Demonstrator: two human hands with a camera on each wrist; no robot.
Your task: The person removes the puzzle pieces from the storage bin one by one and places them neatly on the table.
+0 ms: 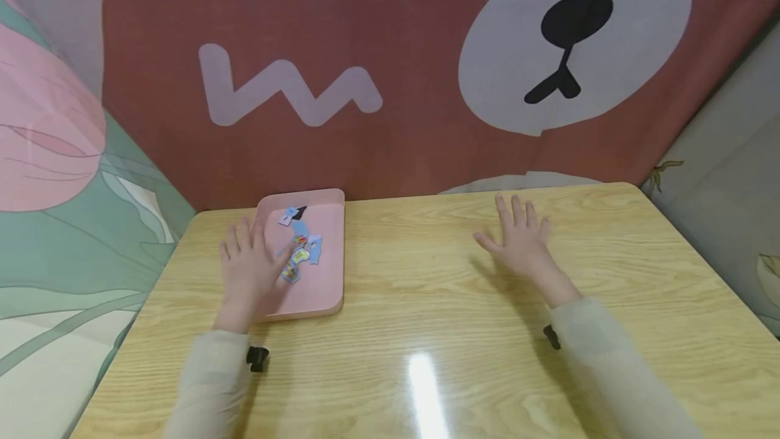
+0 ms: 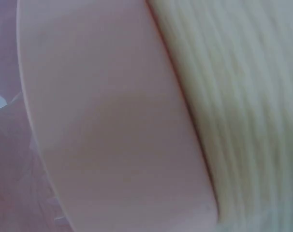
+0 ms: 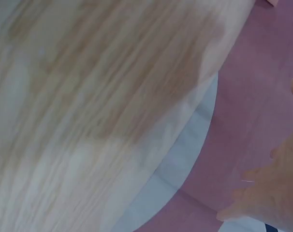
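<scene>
A shallow pink tray point(image 1: 326, 290) lies at the left of the wooden table, its outer wall point(image 2: 122, 125) filling much of the left wrist view. Inside it are several small printed pieces point(image 1: 300, 256), blue, yellow and black, that look like jigsaw puzzle pieces. My left hand point(image 1: 250, 269) is spread over the tray's left edge, partly covering it; whether it touches the tray cannot be told. Over the right half of the table my right hand point(image 1: 521, 246) hovers with fingers spread, holding nothing, its shadow below. Part of that hand point(image 3: 270, 188) shows in the right wrist view.
The light wooden table point(image 1: 414, 276) has a rounded far edge. Behind it hangs a reddish-brown cloth point(image 1: 402, 148) with a bear-like print. Patterned cloths hang on both sides. A light reflection point(image 1: 426, 391) shines near the front.
</scene>
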